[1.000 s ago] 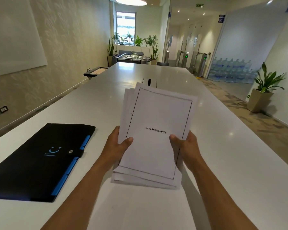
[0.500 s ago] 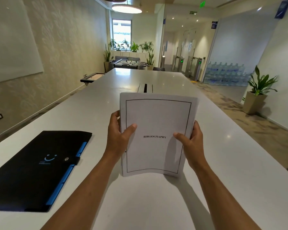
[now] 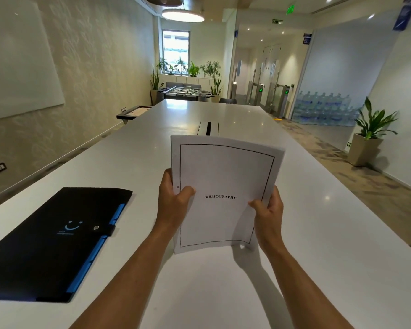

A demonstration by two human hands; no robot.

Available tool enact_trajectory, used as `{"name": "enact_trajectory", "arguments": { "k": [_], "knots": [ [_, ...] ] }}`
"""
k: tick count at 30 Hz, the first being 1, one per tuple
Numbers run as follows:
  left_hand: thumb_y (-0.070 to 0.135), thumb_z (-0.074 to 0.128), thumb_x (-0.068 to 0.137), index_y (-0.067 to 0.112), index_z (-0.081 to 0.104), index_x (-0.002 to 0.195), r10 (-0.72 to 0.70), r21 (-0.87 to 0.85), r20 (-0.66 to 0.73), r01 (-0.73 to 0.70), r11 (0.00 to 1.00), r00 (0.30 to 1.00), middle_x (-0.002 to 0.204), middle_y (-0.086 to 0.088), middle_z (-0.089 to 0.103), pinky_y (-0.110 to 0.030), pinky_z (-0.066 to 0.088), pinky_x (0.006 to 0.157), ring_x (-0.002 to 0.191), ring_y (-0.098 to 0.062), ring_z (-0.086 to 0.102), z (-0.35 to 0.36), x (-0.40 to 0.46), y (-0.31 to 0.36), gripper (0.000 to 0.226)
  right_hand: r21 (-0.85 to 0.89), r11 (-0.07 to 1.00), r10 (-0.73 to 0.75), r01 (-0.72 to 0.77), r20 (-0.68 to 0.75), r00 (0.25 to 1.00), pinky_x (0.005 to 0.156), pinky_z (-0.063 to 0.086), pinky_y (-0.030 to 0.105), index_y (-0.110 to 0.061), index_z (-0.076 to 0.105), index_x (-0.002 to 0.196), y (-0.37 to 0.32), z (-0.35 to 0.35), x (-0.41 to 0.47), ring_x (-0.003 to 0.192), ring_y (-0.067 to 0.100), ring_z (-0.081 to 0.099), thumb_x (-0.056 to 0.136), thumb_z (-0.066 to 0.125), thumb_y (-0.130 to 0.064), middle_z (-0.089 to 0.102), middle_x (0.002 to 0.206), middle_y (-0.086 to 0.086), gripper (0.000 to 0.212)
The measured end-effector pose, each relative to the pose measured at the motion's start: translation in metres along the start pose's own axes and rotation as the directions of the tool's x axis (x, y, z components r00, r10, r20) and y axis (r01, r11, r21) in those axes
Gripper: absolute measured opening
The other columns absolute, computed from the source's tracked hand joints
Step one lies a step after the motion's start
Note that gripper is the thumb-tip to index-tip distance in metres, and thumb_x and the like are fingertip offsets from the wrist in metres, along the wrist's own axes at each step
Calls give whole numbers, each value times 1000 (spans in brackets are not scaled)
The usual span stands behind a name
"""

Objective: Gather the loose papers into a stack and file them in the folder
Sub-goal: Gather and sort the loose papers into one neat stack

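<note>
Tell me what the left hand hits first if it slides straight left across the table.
Probably the closed black folder with blue tabs; the left hand holds the white paper stack above the table, so depth is uncertain.

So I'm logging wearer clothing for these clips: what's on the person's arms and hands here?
Nothing visible. Both forearms are bare up to the frame's bottom edge, with no sleeves or cuffs in view. The left hand and right hand wear no gloves, and no watch, bracelet or rings show on the wrists or fingers.
</note>
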State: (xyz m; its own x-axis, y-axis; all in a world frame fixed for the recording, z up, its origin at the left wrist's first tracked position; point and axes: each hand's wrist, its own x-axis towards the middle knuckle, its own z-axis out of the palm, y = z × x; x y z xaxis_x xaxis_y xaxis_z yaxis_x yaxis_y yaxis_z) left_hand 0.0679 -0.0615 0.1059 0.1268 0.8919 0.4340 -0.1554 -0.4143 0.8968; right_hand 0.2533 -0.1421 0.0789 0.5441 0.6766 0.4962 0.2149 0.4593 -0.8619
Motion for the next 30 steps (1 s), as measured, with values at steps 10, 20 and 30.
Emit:
{"name": "enact_trajectory", "arguments": {
  "k": [10,20,30],
  "knots": [
    [3,61,73,50,16,137,253,45,32,-254,966,967,117,7,46,-17,54,80,103,0,58,-2,7,27,91,-141,968,-214,206,-45,976,86,56,27,-49,13,142,-44,1,14,117,10,52,73,66,-1,41,132,-7,99],
    [8,58,74,6,60,117,520,445,57,-488,751,852,118,-13,53,2,35,88,105,-10,48,6,23,61,44,-494,797,-359,347,75,930,87,31,-7,-20,56,128,-86,9,41,103,-8,44,81,64,3,51,125,1,53],
    [0,47,85,26,31,129,396,157,-44,-385,909,917,107,5,53,-16,54,71,91,-7,62,9,17,52,53,-265,944,-203,195,-3,979,83,56,19,-36,36,135,-80,8,40,109,3,56,82,53,8,48,136,0,71]
  ]
}}
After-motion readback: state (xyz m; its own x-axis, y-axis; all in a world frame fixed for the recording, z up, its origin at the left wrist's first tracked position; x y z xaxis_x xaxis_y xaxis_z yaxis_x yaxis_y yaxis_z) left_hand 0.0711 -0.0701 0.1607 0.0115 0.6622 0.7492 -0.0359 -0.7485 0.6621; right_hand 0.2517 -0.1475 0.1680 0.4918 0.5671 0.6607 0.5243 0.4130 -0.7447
